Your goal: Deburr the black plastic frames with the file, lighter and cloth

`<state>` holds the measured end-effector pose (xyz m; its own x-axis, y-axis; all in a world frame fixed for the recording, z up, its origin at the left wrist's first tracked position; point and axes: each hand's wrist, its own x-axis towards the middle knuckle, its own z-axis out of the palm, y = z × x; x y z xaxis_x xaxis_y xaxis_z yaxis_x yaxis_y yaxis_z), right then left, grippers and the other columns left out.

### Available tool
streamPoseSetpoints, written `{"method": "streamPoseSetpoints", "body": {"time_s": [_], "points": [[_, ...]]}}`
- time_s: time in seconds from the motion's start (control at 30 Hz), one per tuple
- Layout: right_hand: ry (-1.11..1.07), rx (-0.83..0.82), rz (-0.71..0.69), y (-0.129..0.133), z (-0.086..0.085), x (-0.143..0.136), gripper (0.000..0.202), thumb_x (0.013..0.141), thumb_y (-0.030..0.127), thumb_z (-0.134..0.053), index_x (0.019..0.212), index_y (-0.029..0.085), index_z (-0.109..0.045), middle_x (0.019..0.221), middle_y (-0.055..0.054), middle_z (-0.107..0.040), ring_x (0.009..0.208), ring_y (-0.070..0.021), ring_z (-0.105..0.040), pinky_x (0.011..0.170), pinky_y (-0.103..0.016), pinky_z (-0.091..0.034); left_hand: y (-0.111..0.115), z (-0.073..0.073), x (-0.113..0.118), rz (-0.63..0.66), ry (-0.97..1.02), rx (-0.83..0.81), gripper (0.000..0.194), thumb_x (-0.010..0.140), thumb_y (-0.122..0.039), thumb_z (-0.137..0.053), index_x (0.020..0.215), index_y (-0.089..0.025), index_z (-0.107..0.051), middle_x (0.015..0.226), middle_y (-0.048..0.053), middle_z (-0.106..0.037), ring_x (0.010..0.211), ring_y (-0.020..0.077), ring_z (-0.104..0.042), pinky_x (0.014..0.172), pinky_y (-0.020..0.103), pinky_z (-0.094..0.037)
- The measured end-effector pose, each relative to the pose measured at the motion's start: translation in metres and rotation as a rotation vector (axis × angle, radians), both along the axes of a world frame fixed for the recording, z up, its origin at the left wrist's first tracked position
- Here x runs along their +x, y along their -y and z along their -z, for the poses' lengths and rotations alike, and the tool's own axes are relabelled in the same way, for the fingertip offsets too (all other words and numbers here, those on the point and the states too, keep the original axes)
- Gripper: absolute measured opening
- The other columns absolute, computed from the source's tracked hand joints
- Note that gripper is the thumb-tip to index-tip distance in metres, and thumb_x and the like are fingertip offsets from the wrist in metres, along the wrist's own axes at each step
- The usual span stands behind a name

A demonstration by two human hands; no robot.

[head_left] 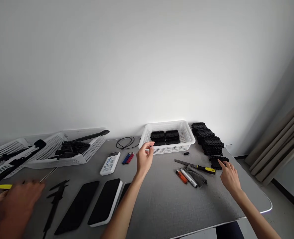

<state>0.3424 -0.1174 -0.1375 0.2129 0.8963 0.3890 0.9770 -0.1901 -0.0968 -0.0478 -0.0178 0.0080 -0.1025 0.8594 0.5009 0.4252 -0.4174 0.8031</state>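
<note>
My left hand is raised at the front left corner of a white perforated basket. Its fingers are curved, with thumb and forefinger apart and nothing visible between them. Several black ridged plastic plates lie in rows inside that basket. My right hand reaches over a single black ridged plate on the table. Its fingers are spread, with the forefinger touching the plate; the right end of this plate is partly covered. Behind it, stacks of similar black plates run back toward the wall.
A yellow-and-black-handled file, grey cloth, white marker and orange lighter lie between my hands. Leftward are two lighters, a white case, black cable, calipers and a co-worker's blurred hand.
</note>
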Motion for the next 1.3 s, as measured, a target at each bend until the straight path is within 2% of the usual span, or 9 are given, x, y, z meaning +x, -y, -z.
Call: {"method": "streamPoseSetpoints", "body": {"time_s": [0.13, 0.3, 0.4, 0.57, 0.7, 0.83, 1.03, 1.17, 1.3], "points": [[0.104, -0.105, 0.006, -0.002, 0.014, 0.017, 0.053, 0.085, 0.003, -0.037, 0.128, 0.017, -0.064, 0.129, -0.017, -0.062, 0.124, -0.0313, -0.053, 0.095, -0.045, -0.041, 0.006, -0.015, 0.003, 0.026, 0.051, 0.032, 0.026, 0.086, -0.037, -0.054, 0.102, -0.02, -0.066, 0.108, 0.01, -0.071, 0.094, 0.0211, -0.064, 0.072, 0.028, -0.048], [0.145, -0.115, -0.013, -0.006, 0.02, 0.02, 0.037, 0.088, 0.007, -0.04, 0.111, 0.017, -0.068, 0.109, -0.016, -0.07, 0.102, -0.0288, -0.064, 0.091, -0.045, -0.04, 0.007, -0.025, 0.009, 0.131, 0.214, 0.09, 0.023, 0.086, -0.034, -0.057, 0.103, -0.021, -0.067, 0.11, 0.009, -0.07, 0.097, 0.0202, -0.064, 0.076, 0.027, -0.05], [0.168, -0.108, -0.053, -0.003, 0.017, 0.025, 0.032, 0.089, 0.01, -0.041, 0.107, 0.019, -0.066, 0.101, -0.011, -0.071, 0.097, -0.0259, -0.065, 0.094, -0.044, -0.038, 0.008, -0.035, 0.011, 0.148, 0.359, 0.134, 0.02, 0.084, -0.033, -0.059, 0.097, -0.02, -0.066, 0.105, 0.008, -0.07, 0.098, 0.0199, -0.064, 0.078, 0.028, -0.05], [0.164, -0.042, -0.08, 0.011, 0.007, 0.029, 0.029, 0.091, 0.015, -0.038, 0.106, 0.021, -0.062, 0.104, -0.01, -0.07, 0.1, -0.0264, -0.064, 0.095, -0.044, -0.039, 0.015, -0.051, 0.012, 0.189, 0.569, 0.15, 0.017, 0.081, -0.031, -0.064, 0.094, -0.02, -0.066, 0.101, 0.007, -0.071, 0.098, 0.0209, -0.065, 0.077, 0.029, -0.052], [0.065, 0.127, -0.044, 0.028, -0.001, 0.008, 0.027, 0.093, 0.023, -0.037, 0.111, 0.02, -0.057, 0.107, -0.012, -0.068, 0.102, -0.0299, -0.062, 0.091, -0.045, -0.043, 0.02, -0.052, 0.014, 0.221, 0.619, 0.115, 0.018, 0.082, -0.032, -0.065, 0.096, -0.021, -0.065, 0.096, 0.006, -0.071, 0.093, 0.0192, -0.066, 0.075, 0.028, -0.052], [-0.044, 0.309, -0.106, 0.032, -0.027, -0.052, 0.025, 0.096, 0.03, -0.042, 0.115, 0.021, -0.054, 0.109, -0.014, -0.064, 0.104, -0.031, -0.059, 0.09, -0.046, -0.045, 0.016, -0.046, 0.01, 0.29, 0.572, 0.01, 0.025, 0.082, -0.037, -0.065, 0.099, -0.019, -0.065, 0.09, 0.006, -0.07, 0.074, 0.0149, -0.064, 0.062, 0.025, -0.049], [-0.106, 0.582, -0.419, 0.009, -0.1, -0.143, 0.025, 0.094, 0.018, -0.047, 0.118, 0.023, -0.053, 0.108, -0.011, -0.06, 0.098, -0.0266, -0.057, 0.083, -0.042, -0.048, 0.026, -0.055, 0.005, 0.5, 0.396, -0.185, 0.038, 0.084, -0.046, -0.065, 0.106, -0.015, -0.068, 0.083, 0.006, -0.07, 0.077, 0.019, -0.068, 0.057, 0.024, -0.049], [-0.023, 0.712, -0.52, -0.01, -0.136, -0.168, 0.03, 0.091, 0.01, -0.048, 0.118, 0.024, -0.055, 0.103, -0.009, -0.06, 0.095, -0.0244, -0.055, 0.083, -0.041, -0.045, 0.044, -0.062, 0.013, 0.658, 0.238, -0.235, 0.044, 0.086, -0.05, -0.063, 0.114, -0.016, -0.069, 0.094, 0.01, -0.073, 0.082, 0.0209, -0.07, 0.057, 0.025, -0.05], [0.067, 0.797, -0.587, -0.025, -0.152, -0.179, 0.032, 0.091, 0.008, -0.049, 0.118, 0.023, -0.057, 0.101, -0.008, -0.06, 0.093, -0.023, -0.054, 0.084, -0.041, -0.043, 0.053, -0.062, 0.019, 0.609, 0.247, -0.199, 0.051, 0.083, -0.045, -0.069, 0.123, -0.016, -0.064, 0.09, 0.008, -0.073, 0.08, 0.0192, -0.069, 0.057, 0.023, -0.051]]}}
